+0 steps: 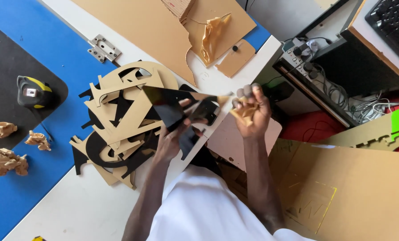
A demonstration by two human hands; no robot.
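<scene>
Left hand (170, 143): palm hidden; fingers closed on glossy black cut-out piece (166, 107) above the worktop (74, 205). Right hand (251, 111): fingers curled tight around crumpled brown backing paper (245, 114), partly concealed.

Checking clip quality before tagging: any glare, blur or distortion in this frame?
Head view: daylight is even, with soft shadows; the glossy black piece in the left hand reflects light; the right hand and its crumpled brown paper look slightly motion-blurred; table edges splay outward, a wide-angle effect.
</scene>
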